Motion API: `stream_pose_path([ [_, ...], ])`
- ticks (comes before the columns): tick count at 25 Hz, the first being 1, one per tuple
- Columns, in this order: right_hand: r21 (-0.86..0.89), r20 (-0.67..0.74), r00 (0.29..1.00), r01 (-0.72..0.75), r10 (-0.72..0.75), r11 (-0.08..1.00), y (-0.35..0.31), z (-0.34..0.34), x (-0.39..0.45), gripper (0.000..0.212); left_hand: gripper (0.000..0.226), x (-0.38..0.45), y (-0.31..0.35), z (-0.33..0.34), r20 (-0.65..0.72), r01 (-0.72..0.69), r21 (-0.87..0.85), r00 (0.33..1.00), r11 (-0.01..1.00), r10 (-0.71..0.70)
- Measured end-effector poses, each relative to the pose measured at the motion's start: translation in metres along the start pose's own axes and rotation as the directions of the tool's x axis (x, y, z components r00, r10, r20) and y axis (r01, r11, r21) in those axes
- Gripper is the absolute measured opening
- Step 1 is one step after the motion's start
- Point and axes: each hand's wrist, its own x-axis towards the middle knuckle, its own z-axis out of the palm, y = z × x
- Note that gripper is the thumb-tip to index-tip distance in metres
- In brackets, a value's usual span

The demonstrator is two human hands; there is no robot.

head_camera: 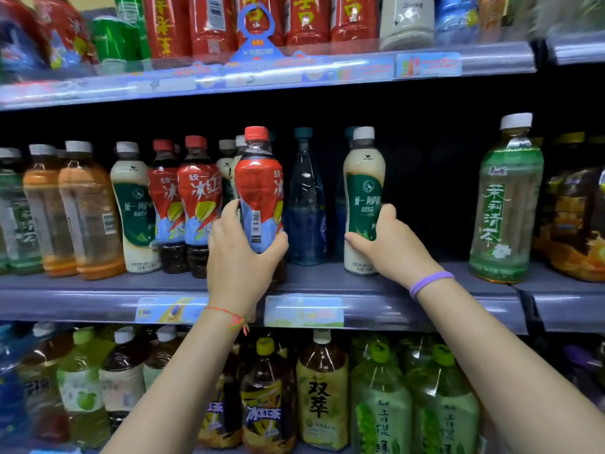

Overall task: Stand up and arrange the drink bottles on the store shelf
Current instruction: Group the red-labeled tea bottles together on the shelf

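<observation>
Two bottles held at once on the middle shelf [393,283].
The left hand [240,253] grasps the red tea bottle [258,188], which looks lifted; the right hand [393,244] grasps the milk tea bottle [363,194] standing near the edge. A careless move may knock over the blue bottle [306,204] between them.

A red-capped iced tea bottle [259,188] stands upright in the left hand [240,257], while a cream, green-labelled milk tea bottle [363,198] stands upright in the right hand [393,247].
</observation>
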Motion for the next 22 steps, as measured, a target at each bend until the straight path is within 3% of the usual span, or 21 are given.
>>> stream_pose_path([
  [7, -0.147, -0.174, 0.965, -0.222, 0.196, 0.964, -0.011, -0.001, -0.007, 0.05, 0.081, 0.008, -0.006, 0.002, 0.166, -0.055, -0.031, 0.984, 0.998, 0.059],
  [9, -0.149, -0.16, 0.958, -0.262, 0.238, 0.954, -0.019, 0.001, -0.005, 0.049, 0.085, 0.006, -0.003, 0.005, 0.196, -0.071, 0.016, 0.978, 0.997, 0.066],
  [13, -0.098, -0.058, 0.983, -0.182, 0.177, 0.978, -0.03, 0.02, 0.0, 0.041, 0.085, -0.001, 0.002, 0.01, 0.251, -0.115, 0.011, 0.962, 0.993, 0.109],
  [16, 0.051, -0.146, 0.982, -0.115, 0.122, 0.992, -0.038, 0.021, 0.0, 0.026, 0.07, 0.002, -0.003, 0.01, 0.319, -0.135, -0.12, 0.933, 0.984, 0.167],
  [19, 0.313, -0.255, 0.962, -0.014, 0.098, 0.95, -0.055, 0.019, -0.007, 0.042, 0.061, 0.009, 0.0, 0.008, 0.431, -0.069, -0.307, 0.879, 0.949, 0.203],
  [20, 0.298, -0.239, 0.97, 0.033, 0.041, 0.954, -0.061, 0.023, -0.009, 0.055, 0.06, 0.011, -0.001, 0.009, 0.443, -0.096, -0.29, 0.869, 0.952, 0.222],
  [22, 0.126, -0.203, 0.976, 0.11, -0.083, 0.986, -0.065, 0.037, -0.014, 0.078, 0.052, 0.014, -0.006, 0.012, 0.435, -0.234, -0.092, 0.865, 0.968, 0.251],
])
